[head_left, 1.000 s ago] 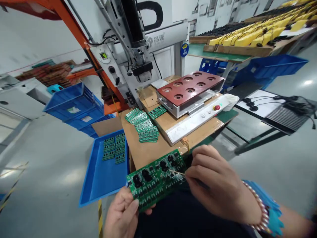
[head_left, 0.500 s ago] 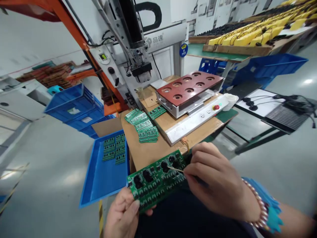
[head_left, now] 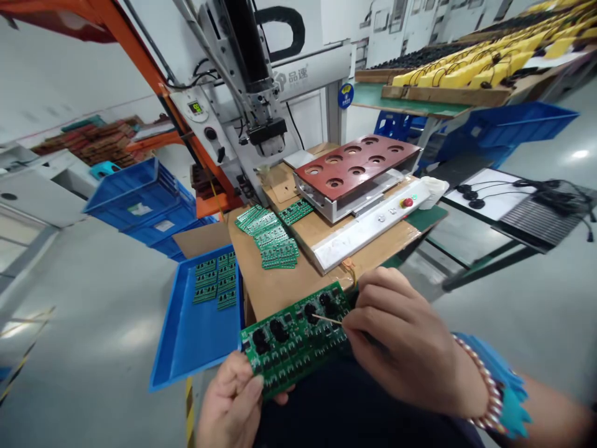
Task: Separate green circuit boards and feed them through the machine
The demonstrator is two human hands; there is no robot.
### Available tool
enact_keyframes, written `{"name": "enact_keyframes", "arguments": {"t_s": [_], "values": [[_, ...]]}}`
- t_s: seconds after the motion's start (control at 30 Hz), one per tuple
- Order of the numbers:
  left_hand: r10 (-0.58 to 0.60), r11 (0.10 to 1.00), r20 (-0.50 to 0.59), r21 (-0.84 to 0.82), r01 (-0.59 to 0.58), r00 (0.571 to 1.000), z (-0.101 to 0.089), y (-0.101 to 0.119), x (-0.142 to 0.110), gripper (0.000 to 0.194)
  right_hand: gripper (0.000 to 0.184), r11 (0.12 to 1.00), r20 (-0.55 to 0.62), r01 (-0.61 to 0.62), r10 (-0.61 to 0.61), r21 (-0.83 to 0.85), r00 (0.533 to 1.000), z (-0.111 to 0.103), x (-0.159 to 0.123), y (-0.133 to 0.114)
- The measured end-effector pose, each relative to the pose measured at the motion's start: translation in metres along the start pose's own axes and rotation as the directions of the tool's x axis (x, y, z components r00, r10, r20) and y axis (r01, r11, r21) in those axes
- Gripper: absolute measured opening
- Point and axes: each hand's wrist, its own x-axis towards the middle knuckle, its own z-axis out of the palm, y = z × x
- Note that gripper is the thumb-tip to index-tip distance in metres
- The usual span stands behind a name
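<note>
Head view, left hand (head_left: 231,398): your fingers grip a flat green board (head_left: 296,353), before the brown bench (head_left: 261,292).
Right hand (head_left: 401,348): you pinch a thin stick (head_left: 327,319); its tip has slid left across a lumpy black blob (head_left: 310,309).
Tray (head_left: 193,348): smooth blue plastic, left of the bench.
Loose boards (head_left: 278,254): fanned on the bench.

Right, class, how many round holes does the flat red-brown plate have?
8 round holes: four along the far long edge of the flat red-brown plate, four along its near long edge. None looks hidden.
</note>
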Motion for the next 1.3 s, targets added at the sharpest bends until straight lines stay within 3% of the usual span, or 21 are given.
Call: {"name": "enact_keyframes", "arguments": {"t_s": [0.63, 0.83, 1.07, 1.3], "values": [[0.010, 1.000, -0.010, 0.013, -0.010, 1.000, 0.0010, 0.0016, -0.0004, 0.028, 0.013, 1.000, 0.076, -0.006, 0.006, 0.001, 0.997, -0.0018, -0.0016, -0.0019], [0.011, 1.000, -0.036, 0.009, -0.010, 0.999, 0.0002, 0.0010, -0.0018, 0.025, 0.012, 1.000, 0.065, -0.009, 0.008, 0.003, 0.998, -0.0019, -0.0039, 0.0025], [0.018, 1.000, 0.020, 0.003, -0.018, 1.000, 0.0020, 0.0005, -0.0016, 0.024, 0.012, 1.000, 0.022, -0.001, 0.001, -0.003, 1.000, -0.0031, -0.0037, 0.0018], [0.007, 1.000, -0.060, 0.018, -0.006, 0.998, 0.0007, -0.0013, -0.0044, 0.028, 0.012, 1.000, 0.027, -0.001, 0.002, -0.004, 1.000, -0.0016, -0.0018, 0.0004]]}}
